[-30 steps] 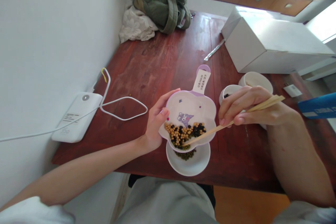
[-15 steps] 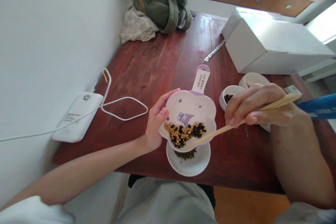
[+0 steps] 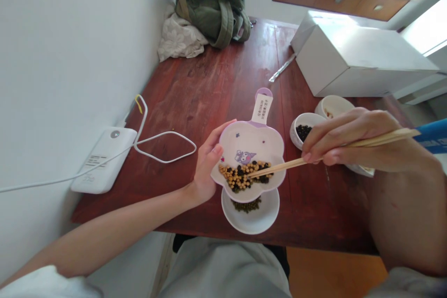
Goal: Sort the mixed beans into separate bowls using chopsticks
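Note:
My left hand (image 3: 206, 167) grips the left rim of a white flower-shaped dish (image 3: 249, 142) with a purple handle and a paper label, tilted toward me. Mixed yellow, black and green beans (image 3: 240, 176) lie piled at its near edge. My right hand (image 3: 352, 142) is closed on a pair of wooden chopsticks (image 3: 296, 163) whose tips rest in the beans. Under the dish stands a white bowl (image 3: 256, 219) with green beans in it. To the right are a small white cup of black beans (image 3: 303, 131) and another white cup (image 3: 333, 106) behind my fingers.
The red-brown wooden table (image 3: 216, 84) meets a white wall on the left. A white device (image 3: 103, 158) with a looped white cable lies at the left edge. A green bag (image 3: 209, 0) and floral cloth sit at the back; white boxes (image 3: 356, 58) at the right.
My right hand has shifted right and slightly up, and the chopsticks have levelled out, their tips moving from the dish's near rim up into the bean pile. My left hand has stayed put.

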### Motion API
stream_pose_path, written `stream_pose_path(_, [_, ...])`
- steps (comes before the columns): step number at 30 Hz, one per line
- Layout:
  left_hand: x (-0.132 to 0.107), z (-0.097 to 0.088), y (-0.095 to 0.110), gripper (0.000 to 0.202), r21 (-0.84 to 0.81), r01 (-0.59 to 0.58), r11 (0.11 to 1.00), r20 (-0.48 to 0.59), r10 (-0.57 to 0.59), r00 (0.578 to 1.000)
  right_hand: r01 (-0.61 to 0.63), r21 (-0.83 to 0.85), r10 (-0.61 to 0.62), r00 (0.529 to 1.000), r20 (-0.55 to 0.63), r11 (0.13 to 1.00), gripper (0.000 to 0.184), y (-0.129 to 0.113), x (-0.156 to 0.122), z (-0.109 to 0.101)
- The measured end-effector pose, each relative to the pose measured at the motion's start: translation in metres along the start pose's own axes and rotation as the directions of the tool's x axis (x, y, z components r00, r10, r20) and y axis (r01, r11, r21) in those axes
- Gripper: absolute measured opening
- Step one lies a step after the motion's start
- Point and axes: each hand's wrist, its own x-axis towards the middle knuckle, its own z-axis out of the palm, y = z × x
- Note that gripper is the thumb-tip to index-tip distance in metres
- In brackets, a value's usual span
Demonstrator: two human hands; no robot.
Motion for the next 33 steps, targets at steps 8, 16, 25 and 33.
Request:
stream_pose_path(8, [0.001, -0.005, -0.01, 0.051, -0.017, 0.02, 1.0, -0.023, -0.021, 1.0, 0.076, 0.106, -0.048, 0.969, -0.243, 0.991, 0.037, 0.022, -0.018, 0.046])
stream_pose_path(16, [0.006, 0.003, -0.015, 0.04, -0.091, 0.111, 0.99, -0.194, -0.127, 0.973, 0.219, 0.356, 0.09, 0.729, -0.679, 0.908, 0.059, 0.077, -0.022, 0.094])
stream_pose_path(25, [0.008, 0.007, -0.009, 0.041, -0.133, 0.15, 0.98, -0.188, -0.174, 0.967, 0.269, 0.512, 0.154, 0.752, -0.641, 0.815, 0.065, 0.089, -0.02, 0.103])
stream_pose_path(33, [0.002, 0.009, -0.008, 0.045, -0.145, 0.195, 0.97, -0.099, -0.21, 0.973, 0.3, 0.287, 0.074, 0.564, -0.822, 0.91, 0.058, 0.079, -0.012, 0.115])
